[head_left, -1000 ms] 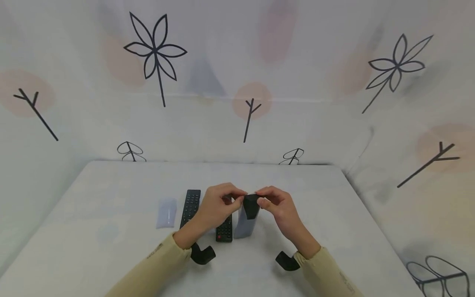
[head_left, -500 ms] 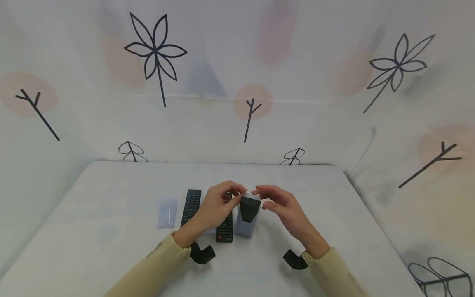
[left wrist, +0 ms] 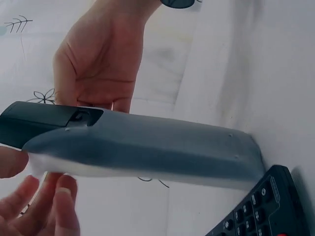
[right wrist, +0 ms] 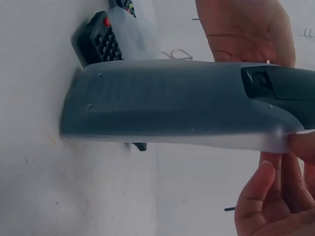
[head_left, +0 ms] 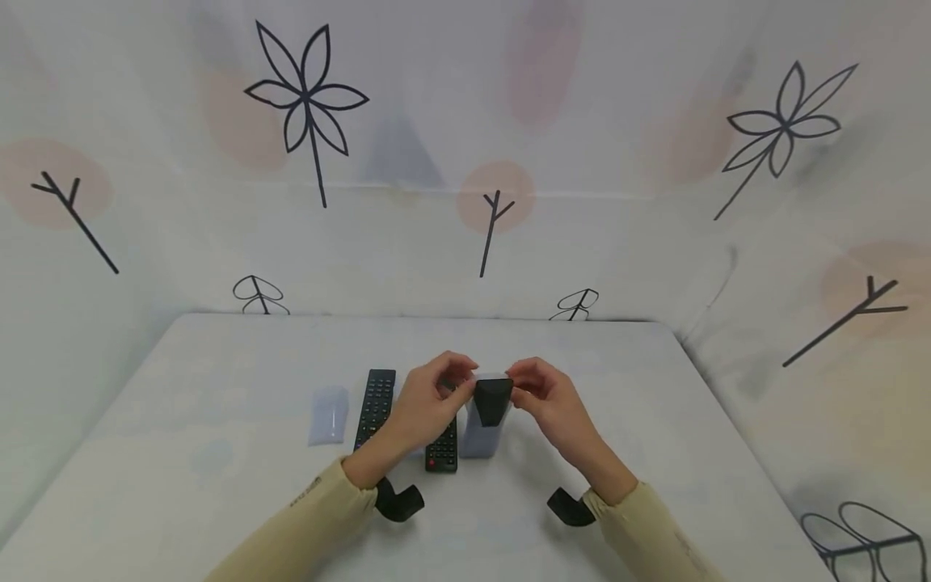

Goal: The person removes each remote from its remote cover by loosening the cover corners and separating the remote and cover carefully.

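A black remote control [head_left: 492, 400] stands on end inside a translucent plastic sleeve [head_left: 481, 442], its dark top end sticking out of the opening. My left hand [head_left: 429, 400] pinches the left side of the sleeve's mouth between thumb and fingers. On the opposite side, my right hand [head_left: 550, 402] pinches the edge near the same top end. In the left wrist view the sleeve [left wrist: 172, 147] covers most of the remote's length, and its lower end is at the tabletop. The remote's bare end [right wrist: 295, 93] shows in the right wrist view, close by the right thumb.
Two more remotes lie left of the upright one: one remote [head_left: 375, 404] farther left, another remote [head_left: 441, 453] partly under the left hand. A flat plastic packet [head_left: 329, 416] lies left of both. The white table [head_left: 218, 501] meets a patterned cloth backdrop [head_left: 407, 242].
The right hand let go of the sleeve's edge and moved slightly right, then came back in and pinches it again. The upright remote tilted toward me, then straightened. The left hand stayed.
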`<action>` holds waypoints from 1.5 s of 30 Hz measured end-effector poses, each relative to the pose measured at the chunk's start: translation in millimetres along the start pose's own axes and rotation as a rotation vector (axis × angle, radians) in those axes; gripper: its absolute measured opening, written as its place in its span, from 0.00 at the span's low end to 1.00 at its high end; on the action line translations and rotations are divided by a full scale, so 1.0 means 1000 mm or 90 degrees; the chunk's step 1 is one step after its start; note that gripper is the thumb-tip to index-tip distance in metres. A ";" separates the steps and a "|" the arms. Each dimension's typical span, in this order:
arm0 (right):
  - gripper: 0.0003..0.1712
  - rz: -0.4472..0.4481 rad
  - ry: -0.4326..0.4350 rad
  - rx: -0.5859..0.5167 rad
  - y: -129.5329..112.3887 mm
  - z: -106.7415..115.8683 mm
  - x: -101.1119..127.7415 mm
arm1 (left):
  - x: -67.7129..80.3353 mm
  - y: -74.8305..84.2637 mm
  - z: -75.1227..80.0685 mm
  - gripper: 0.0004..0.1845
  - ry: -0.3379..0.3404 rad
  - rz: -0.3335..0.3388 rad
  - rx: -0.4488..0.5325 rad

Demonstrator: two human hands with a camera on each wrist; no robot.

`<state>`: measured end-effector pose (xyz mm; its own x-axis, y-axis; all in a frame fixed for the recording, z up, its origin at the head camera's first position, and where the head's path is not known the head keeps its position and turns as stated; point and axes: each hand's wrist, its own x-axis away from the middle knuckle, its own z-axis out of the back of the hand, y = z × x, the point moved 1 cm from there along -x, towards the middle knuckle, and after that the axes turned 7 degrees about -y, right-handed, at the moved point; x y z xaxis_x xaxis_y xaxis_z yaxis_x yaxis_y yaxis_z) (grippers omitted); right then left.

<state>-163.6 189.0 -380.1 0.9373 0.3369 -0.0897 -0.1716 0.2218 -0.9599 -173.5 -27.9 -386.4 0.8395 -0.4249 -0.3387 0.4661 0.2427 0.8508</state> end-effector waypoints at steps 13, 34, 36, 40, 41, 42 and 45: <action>0.08 -0.031 0.020 0.073 -0.005 -0.003 0.011 | -0.001 -0.001 0.004 0.05 -0.018 0.005 -0.005; 0.09 0.023 0.068 0.113 0.002 -0.011 0.010 | 0.004 -0.003 0.005 0.10 -0.010 -0.011 -0.077; 0.09 0.035 0.074 0.127 0.004 -0.011 0.010 | 0.004 -0.004 0.005 0.10 -0.012 -0.021 -0.090; 0.11 0.058 0.076 0.159 0.008 -0.012 0.010 | 0.006 -0.005 0.004 0.10 -0.018 -0.042 -0.107; 0.11 0.065 0.075 0.168 0.008 -0.012 0.011 | 0.006 -0.005 0.003 0.10 -0.020 -0.044 -0.109; 0.12 0.073 0.074 0.175 0.009 -0.012 0.011 | 0.006 -0.005 0.003 0.10 -0.021 -0.047 -0.110; 0.14 0.093 0.072 0.192 0.009 -0.012 0.012 | 0.007 -0.006 0.003 0.10 -0.023 -0.051 -0.113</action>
<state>-150.3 183.9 -393.5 0.9210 0.2857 -0.2648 -0.3721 0.4442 -0.8150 -171.1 -35.0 -392.9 0.7891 -0.4786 -0.3851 0.5754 0.3563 0.7362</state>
